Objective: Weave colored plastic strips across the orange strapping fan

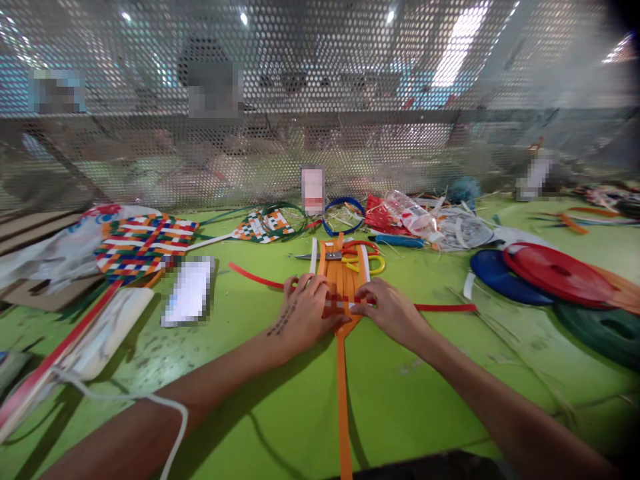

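Orange strips [342,273] lie side by side on the green table, narrowing toward me into one long orange tail [343,407]. A red strip [445,307] crosses them, its ends sticking out on both sides. My left hand [307,310] rests on the left part of the strips, fingers bent over the crossing. From the right, my right hand [387,307] pinches at the weave near a short white piece, thumb and forefinger together. Scissors with red and yellow handles [357,257] lie across the upper strips, blades pointing left.
Woven colourful pieces [147,243], a blurred white sheet [189,291] and a white cable [125,397] are at the left. Red [557,275], blue and green strip rolls lie at the right. Behind are a blue ring [344,231], plastic bags and a perforated metal screen [270,147].
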The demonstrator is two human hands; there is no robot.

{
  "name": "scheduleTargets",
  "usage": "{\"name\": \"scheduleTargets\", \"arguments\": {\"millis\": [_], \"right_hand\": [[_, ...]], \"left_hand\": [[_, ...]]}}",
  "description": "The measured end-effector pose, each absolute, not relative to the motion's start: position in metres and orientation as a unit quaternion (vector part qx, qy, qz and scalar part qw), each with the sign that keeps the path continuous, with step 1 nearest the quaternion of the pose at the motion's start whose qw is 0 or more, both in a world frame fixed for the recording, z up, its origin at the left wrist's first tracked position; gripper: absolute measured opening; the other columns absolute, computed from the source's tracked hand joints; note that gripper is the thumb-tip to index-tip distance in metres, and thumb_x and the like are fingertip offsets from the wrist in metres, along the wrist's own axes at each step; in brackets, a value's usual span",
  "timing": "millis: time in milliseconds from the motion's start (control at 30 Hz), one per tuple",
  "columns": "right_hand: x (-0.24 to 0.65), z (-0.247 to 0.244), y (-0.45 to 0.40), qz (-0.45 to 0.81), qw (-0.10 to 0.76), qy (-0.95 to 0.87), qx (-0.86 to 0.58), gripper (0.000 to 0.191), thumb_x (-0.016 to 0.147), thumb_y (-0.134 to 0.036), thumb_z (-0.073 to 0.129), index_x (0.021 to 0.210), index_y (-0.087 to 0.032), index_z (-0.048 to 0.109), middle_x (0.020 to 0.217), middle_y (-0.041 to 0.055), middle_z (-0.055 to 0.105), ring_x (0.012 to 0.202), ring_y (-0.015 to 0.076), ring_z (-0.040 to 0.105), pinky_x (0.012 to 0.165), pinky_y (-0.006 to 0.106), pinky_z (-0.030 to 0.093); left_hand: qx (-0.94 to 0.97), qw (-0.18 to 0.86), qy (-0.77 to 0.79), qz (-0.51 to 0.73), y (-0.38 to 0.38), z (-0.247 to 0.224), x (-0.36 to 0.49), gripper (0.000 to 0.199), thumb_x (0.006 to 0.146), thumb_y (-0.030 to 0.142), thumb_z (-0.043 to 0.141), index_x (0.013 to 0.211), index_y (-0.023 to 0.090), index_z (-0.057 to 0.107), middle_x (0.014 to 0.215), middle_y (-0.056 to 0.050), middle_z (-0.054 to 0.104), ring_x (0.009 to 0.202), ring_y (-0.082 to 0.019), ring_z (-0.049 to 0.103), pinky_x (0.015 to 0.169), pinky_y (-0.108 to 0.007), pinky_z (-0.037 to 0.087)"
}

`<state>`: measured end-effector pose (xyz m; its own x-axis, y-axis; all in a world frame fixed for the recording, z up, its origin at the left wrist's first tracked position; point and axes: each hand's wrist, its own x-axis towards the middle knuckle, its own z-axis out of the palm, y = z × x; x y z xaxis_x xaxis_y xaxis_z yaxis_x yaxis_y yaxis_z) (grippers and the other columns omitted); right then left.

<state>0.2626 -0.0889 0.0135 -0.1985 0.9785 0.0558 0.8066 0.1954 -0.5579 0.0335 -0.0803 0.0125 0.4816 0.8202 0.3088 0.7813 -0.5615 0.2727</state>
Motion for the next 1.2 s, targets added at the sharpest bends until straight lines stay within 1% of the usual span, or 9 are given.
{"name": "scheduleTargets", "arguments": {"millis": [167,500,633,733,833,933,1000,1100,1200], "right_hand": [[0.263,0.013,-0.088,0.213,0.211,-0.743,-0.599,0.022,0.093,-0.042,0.067,0.094,-0.02,0.071,0.1,0.0069,0.071,0.082,0.0207,0.065,0.072,0.034,0.044],[0.257,0.016,-0.094,0.195,0.199,-0.733,-0.62,0.016,0.094,-0.035,0.067,0.093,-0.02,0.072,0.101,0.0063,0.07,0.082,0.0203,0.064,0.071,0.033,0.042],[0.256,0.019,-0.101,0.179,0.198,-0.743,-0.613,0.019,0.097,-0.036,0.065,0.092,-0.021,0.075,0.101,0.0067,0.072,0.081,0.0197,0.065,0.068,0.031,0.042],[0.256,0.019,-0.105,0.168,0.19,-0.761,-0.597,0.025,0.101,-0.038,0.06,0.094,-0.022,0.078,0.097,0.0068,0.073,0.079,0.0198,0.065,0.065,0.03,0.041],[0.257,0.018,-0.105,0.164,0.188,-0.765,-0.593,0.027,0.101,-0.038,0.058,0.094,-0.022,0.079,0.096,0.007,0.073,0.079,0.02,0.065,0.066,0.031,0.041],[0.258,0.019,-0.103,0.154,0.177,-0.772,-0.59,0.021,0.096,-0.021,0.056,0.089,-0.021,0.076,0.096,0.0069,0.073,0.082,0.0201,0.065,0.068,0.03,0.041],[0.261,0.021,-0.102,0.151,0.159,-0.777,-0.59,0.022,0.09,-0.011,0.054,0.086,-0.02,0.073,0.094,0.0066,0.072,0.084,0.02,0.064,0.07,0.03,0.041],[0.267,0.028,-0.103,0.169,0.145,-0.782,-0.582,0.022,0.087,-0.008,0.052,0.086,-0.02,0.071,0.093,0.006,0.07,0.086,0.0197,0.064,0.073,0.029,0.041],[0.271,0.033,-0.105,0.191,0.143,-0.787,-0.569,0.02,0.09,-0.012,0.052,0.085,-0.02,0.07,0.093,0.0058,0.067,0.084,0.0187,0.062,0.074,0.029,0.041]], "left_hand": [[0.846,0.045,0.49,0.205,-0.08,0.015,0.034,0.071,0.078,0.087,0.059,0.101,0.02,0.066,0.134,-0.012,0.064,0.124,-0.034,0.052,0.102,-0.052,0.034],[0.849,0.01,0.488,0.202,-0.084,0.019,0.037,0.059,0.084,0.078,0.064,0.098,0.021,0.068,0.127,-0.012,0.067,0.126,-0.035,0.052,0.104,-0.054,0.033],[0.861,-0.011,0.471,0.194,-0.087,0.019,0.036,0.057,0.087,0.075,0.063,0.099,0.02,0.069,0.117,-0.012,0.07,0.117,-0.034,0.057,0.1,-0.053,0.036],[0.871,-0.037,0.456,0.18,-0.093,0.02,0.035,0.05,0.094,0.068,0.059,0.1,0.019,0.07,0.113,-0.014,0.07,0.112,-0.033,0.058,0.099,-0.053,0.038],[0.875,-0.049,0.446,0.182,-0.097,0.023,0.041,0.038,0.1,0.054,0.058,0.108,0.018,0.068,0.122,-0.016,0.067,0.118,-0.034,0.057,0.103,-0.054,0.04],[0.897,-0.011,0.394,0.2,-0.096,0.027,0.056,0.023,0.104,0.032,0.051,0.115,0.018,0.065,0.129,-0.014,0.065,0.127,-0.03,0.055,0.107,-0.048,0.042],[0.912,0.044,0.354,0.203,-0.092,0.029,0.067,0.021,0.105,0.022,0.047,0.114,0.018,0.065,0.121,-0.012,0.068,0.12,-0.027,0.06,0.104,-0.043,0.047],[0.912,0.12,0.338,0.201,-0.084,0.027,0.078,0.021,0.105,0.022,0.046,0.111,0.018,0.066,0.11,-0.01,0.071,0.105,-0.024,0.066,0.095,-0.039,0.053],[0.904,0.156,0.34,0.208,-0.081,0.021,0.08,0.02,0.106,0.028,0.048,0.113,0.019,0.065,0.111,-0.01,0.071,0.107,-0.024,0.066,0.095,-0.038,0.054]]}}
